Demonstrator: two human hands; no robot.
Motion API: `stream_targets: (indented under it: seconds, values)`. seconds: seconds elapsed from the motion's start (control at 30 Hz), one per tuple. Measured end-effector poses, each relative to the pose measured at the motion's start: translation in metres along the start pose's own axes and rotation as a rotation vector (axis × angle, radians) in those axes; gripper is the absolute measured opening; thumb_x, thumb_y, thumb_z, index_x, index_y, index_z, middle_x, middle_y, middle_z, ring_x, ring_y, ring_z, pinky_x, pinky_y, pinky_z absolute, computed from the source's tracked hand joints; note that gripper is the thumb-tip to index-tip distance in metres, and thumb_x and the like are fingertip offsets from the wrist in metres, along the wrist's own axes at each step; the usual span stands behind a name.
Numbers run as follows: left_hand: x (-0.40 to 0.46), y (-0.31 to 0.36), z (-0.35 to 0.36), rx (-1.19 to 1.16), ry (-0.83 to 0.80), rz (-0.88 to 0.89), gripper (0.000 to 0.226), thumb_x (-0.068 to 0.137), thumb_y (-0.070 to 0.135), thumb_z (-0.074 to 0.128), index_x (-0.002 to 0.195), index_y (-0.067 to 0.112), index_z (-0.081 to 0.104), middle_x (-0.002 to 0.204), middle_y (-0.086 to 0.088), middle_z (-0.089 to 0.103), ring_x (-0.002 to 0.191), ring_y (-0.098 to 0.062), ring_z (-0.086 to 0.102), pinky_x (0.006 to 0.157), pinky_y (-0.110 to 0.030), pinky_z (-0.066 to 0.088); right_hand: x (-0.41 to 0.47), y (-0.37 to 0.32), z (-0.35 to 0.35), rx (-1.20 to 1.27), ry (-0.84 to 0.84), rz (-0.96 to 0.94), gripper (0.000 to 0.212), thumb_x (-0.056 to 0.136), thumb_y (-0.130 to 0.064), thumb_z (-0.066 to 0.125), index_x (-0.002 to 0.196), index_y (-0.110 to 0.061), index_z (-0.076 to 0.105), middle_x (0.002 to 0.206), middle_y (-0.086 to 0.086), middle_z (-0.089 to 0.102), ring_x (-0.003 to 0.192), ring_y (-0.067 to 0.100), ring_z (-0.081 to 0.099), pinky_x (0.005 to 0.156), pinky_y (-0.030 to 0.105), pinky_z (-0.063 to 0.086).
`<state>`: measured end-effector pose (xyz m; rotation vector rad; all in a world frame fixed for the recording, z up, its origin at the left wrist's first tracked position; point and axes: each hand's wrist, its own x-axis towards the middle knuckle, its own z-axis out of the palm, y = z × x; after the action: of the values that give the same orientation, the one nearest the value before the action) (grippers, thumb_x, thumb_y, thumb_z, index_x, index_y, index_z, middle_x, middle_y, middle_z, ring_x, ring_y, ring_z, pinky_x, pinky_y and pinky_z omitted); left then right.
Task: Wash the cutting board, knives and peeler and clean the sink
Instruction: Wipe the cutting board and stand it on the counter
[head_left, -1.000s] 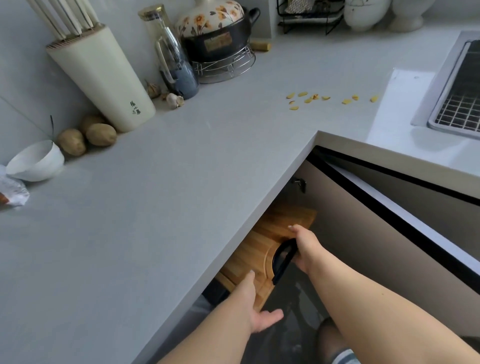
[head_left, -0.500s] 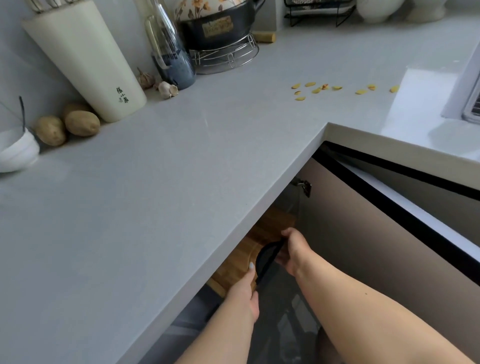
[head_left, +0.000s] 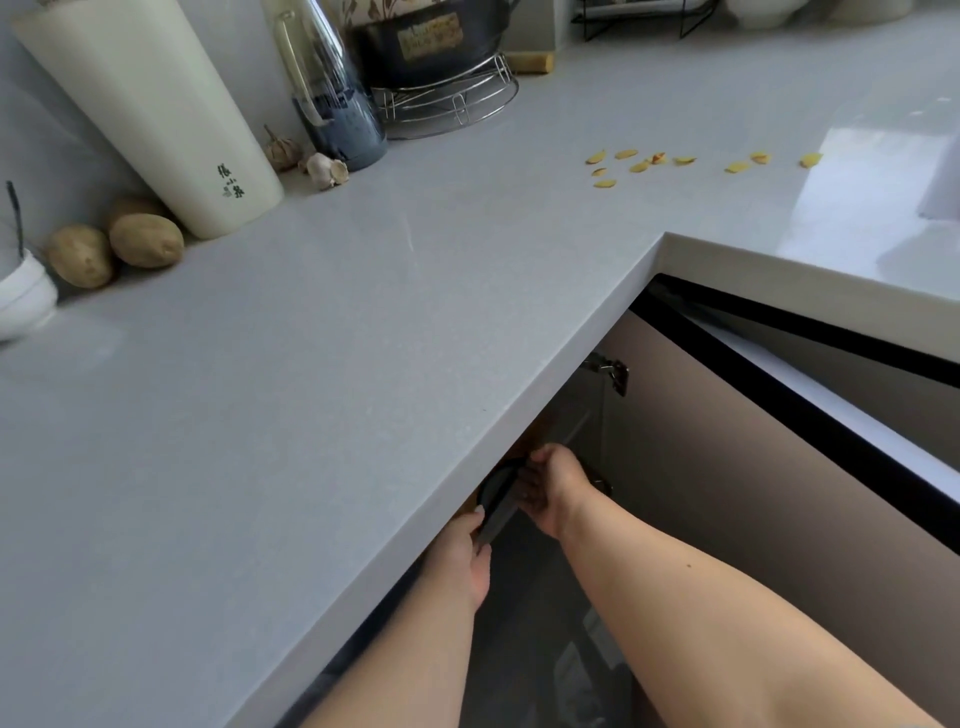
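Note:
Under the grey countertop (head_left: 363, 364), inside the open cabinet, is the wooden cutting board with its black handle (head_left: 497, 500); only the handle and a sliver of wood show, the rest is hidden by the counter edge. My right hand (head_left: 551, 488) grips the handle from the right, fingers curled round it. My left hand (head_left: 467, 558) reaches in from below, its fingertips touching the handle's lower end. A cream knife block (head_left: 156, 119) stands at the back left. No peeler or sink is in view.
The cabinet door (head_left: 779, 467) stands open to the right, its hinge (head_left: 613, 373) near the counter corner. On the counter lie two potatoes (head_left: 145, 241), garlic (head_left: 324, 169), a glass jar (head_left: 332, 104), a pot on a wire stand (head_left: 441, 98), yellow peel scraps (head_left: 639, 166) and a white bowl (head_left: 21, 296).
The cutting board has slid further into the cabinet, so most of its wood is now hidden. Both hands moved inward with it, and the left hand came up to the handle.

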<state>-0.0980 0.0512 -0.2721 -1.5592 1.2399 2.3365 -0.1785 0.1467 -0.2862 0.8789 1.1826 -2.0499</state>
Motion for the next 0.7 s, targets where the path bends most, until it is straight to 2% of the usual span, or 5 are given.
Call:
stream_targets:
  seconds: [0.13, 0.23, 0.37, 0.5, 0.7]
  values:
    - [-0.01, 0.008, -0.002, 0.109, 0.023, 0.026, 0.045, 0.089, -0.003, 0.058, 0.133, 0.004, 0.049, 0.145, -0.019, 0.042, 0.137, -0.033, 0.036, 0.114, -0.044, 0.032, -0.014, -0.003, -0.002, -0.046, 0.031, 0.006, 0.024, 0.085, -0.012, 0.043, 0.102, -0.008, 0.058, 0.094, 0.012, 0.058, 0.074, 0.022, 0.052, 0.067, 0.033, 0.047]
    - [-0.029, 0.009, -0.003, 0.21, -0.011, 0.004, 0.051, 0.088, 0.001, 0.063, 0.136, 0.006, 0.048, 0.146, -0.016, 0.042, 0.133, -0.031, 0.042, 0.109, -0.039, 0.037, -0.033, -0.01, -0.006, -0.102, 0.082, 0.001, 0.018, 0.084, -0.01, 0.042, 0.093, -0.009, 0.057, 0.092, 0.013, 0.059, 0.082, 0.026, 0.056, 0.076, 0.036, 0.046]
    - [-0.081, 0.009, 0.009, 0.407, -0.125, -0.009, 0.074, 0.09, 0.006, 0.063, 0.152, 0.013, 0.022, 0.149, -0.015, 0.037, 0.135, -0.031, 0.04, 0.112, -0.042, 0.035, -0.074, -0.027, -0.009, -0.161, 0.122, -0.001, 0.014, 0.083, -0.01, 0.04, 0.073, -0.012, 0.05, 0.064, 0.005, 0.051, 0.056, 0.019, 0.045, 0.06, 0.031, 0.042]
    - [-0.126, 0.017, 0.022, 0.587, -0.284, 0.001, 0.077, 0.09, 0.012, 0.065, 0.152, 0.015, 0.019, 0.138, -0.013, 0.049, 0.114, -0.024, 0.058, 0.099, -0.04, 0.05, -0.126, -0.054, -0.009, -0.181, 0.213, -0.042, 0.024, 0.093, -0.019, 0.041, 0.078, -0.009, 0.057, 0.074, 0.008, 0.055, 0.06, 0.019, 0.048, 0.059, 0.027, 0.04]
    - [-0.187, 0.042, 0.043, 0.854, -0.476, 0.125, 0.053, 0.095, 0.023, 0.058, 0.144, 0.019, 0.039, 0.121, -0.001, 0.058, 0.101, -0.013, 0.064, 0.081, -0.027, 0.056, -0.212, -0.085, -0.036, -0.614, 0.669, -0.652, 0.021, 0.091, -0.025, 0.046, 0.083, -0.011, 0.06, 0.081, 0.004, 0.06, 0.074, 0.02, 0.054, 0.063, 0.032, 0.043]
